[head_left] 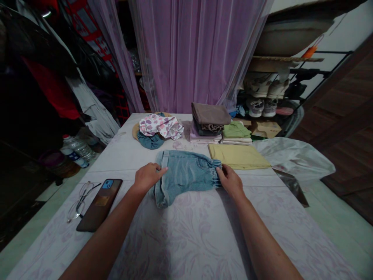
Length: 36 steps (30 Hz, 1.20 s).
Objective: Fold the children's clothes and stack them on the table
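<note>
A pair of light blue denim shorts [186,171], folded in half lengthwise, is held low over the patterned cloth of the table [198,233]. My left hand [148,176] pinches the cuffed leg end, thumb on top. At the gathered elastic waist, my right hand [231,181] grips the denim between thumb and fingers. Just beyond the waist lies a folded yellow cloth [239,156]. Some of my fingertips are hidden beneath the fabric.
Folded clothes [210,114] stand stacked at the back, beside a green folded garment [236,130]. Heart-print fabric [160,126] lies back left. A phone [100,204] and eyeglasses [79,202] rest on the left. A clear plastic bag [294,157] hangs over the right edge.
</note>
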Each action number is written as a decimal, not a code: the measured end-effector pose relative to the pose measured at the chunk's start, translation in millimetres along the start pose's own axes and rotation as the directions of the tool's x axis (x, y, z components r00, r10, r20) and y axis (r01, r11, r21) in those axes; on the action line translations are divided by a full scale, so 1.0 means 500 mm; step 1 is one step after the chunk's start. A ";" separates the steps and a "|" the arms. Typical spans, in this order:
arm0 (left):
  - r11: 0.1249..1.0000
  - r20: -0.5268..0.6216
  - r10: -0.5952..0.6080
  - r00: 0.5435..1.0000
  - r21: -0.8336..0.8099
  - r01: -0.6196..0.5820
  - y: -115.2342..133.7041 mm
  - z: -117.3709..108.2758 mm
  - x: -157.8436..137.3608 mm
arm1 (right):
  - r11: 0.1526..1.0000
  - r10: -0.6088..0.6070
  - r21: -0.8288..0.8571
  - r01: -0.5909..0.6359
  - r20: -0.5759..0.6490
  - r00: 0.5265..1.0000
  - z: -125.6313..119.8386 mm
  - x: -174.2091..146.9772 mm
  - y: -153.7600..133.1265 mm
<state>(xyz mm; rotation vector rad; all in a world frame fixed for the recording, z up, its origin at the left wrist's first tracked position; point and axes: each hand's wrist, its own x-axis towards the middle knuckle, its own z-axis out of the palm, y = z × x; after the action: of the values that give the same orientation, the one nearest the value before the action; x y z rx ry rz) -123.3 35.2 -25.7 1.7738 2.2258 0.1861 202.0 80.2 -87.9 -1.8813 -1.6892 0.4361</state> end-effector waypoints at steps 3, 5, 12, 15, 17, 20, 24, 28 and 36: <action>1.000 0.083 -0.002 0.997 0.012 0.001 0.010 0.006 0.001 | 0.998 0.057 0.010 -0.057 0.026 0.998 0.002 -0.001 -0.012; 0.999 0.088 -0.030 0.996 -0.021 0.032 0.003 0.011 0.005 | 0.997 0.049 0.058 -0.050 0.013 0.999 0.000 0.000 -0.019; 0.939 -0.040 -0.048 0.998 -0.344 0.032 -0.038 0.033 0.012 | 0.974 -0.042 0.215 0.067 -0.118 0.992 0.003 0.002 -0.046; 0.929 -0.037 -0.094 0.995 -0.362 0.074 -0.056 0.041 0.006 | 0.986 -0.020 0.162 0.033 -0.082 0.996 0.016 0.002 -0.053; 0.949 -0.001 -0.103 0.995 -0.298 0.098 -0.066 0.041 0.007 | 0.995 -0.037 0.092 0.042 -0.058 0.998 0.021 0.008 -0.054; 0.965 -0.045 -0.114 0.992 -0.241 0.100 -0.073 0.031 0.027 | 0.998 -0.060 0.016 0.060 0.014 0.998 0.015 0.029 -0.054; 0.979 -0.076 -0.048 0.996 -0.200 0.032 -0.063 0.014 0.089 | 0.998 -0.034 -0.047 0.043 0.166 0.986 -0.004 0.072 -0.061; 0.985 -0.070 0.159 0.985 -0.060 -0.163 -0.033 0.006 0.152 | 0.983 -0.111 -0.113 0.147 0.279 0.954 -0.012 0.101 -0.074; 0.864 0.115 0.443 0.889 0.210 -0.457 0.018 -0.044 0.190 | 0.867 -0.270 -0.310 0.389 0.362 0.892 -0.042 0.103 -0.107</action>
<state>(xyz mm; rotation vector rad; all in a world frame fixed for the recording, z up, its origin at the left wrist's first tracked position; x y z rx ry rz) -140.5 131.1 -15.9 2.3757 1.8118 -0.0404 179.6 128.7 -32.7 -1.7795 -2.4082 0.2865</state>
